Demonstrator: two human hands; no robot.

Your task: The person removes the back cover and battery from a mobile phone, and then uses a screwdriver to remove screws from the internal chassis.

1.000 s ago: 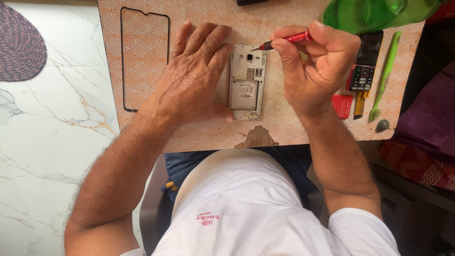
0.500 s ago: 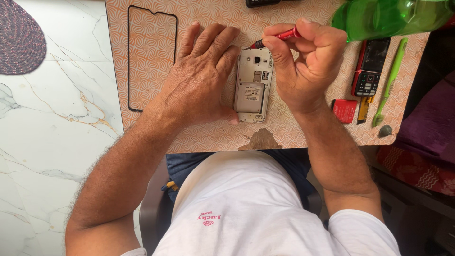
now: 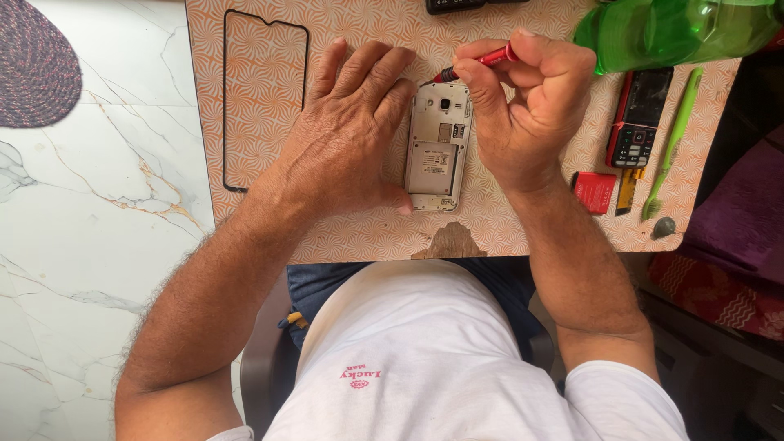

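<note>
An opened phone (image 3: 438,147) lies back-up, cover off, on a patterned orange board (image 3: 523,220). My left hand (image 3: 343,139) rests flat against the phone's left side, fingers spread and thumb at its bottom corner, steadying it. My right hand (image 3: 527,102) pinches a red-handled screwdriver (image 3: 482,61), whose dark tip touches the phone's top left corner.
A black screen frame (image 3: 265,98) lies left on the board. Right of the phone are a red keypad phone (image 3: 639,116), a red battery (image 3: 594,191), a green tool (image 3: 674,139) and a green plastic bottle (image 3: 678,28). Marble floor (image 3: 90,229) and a woven mat (image 3: 33,69) are on the left.
The view has shifted slightly, so the board sits further right in frame. Both hands keep their hold; the screwdriver tip stays at the phone's top edge.
</note>
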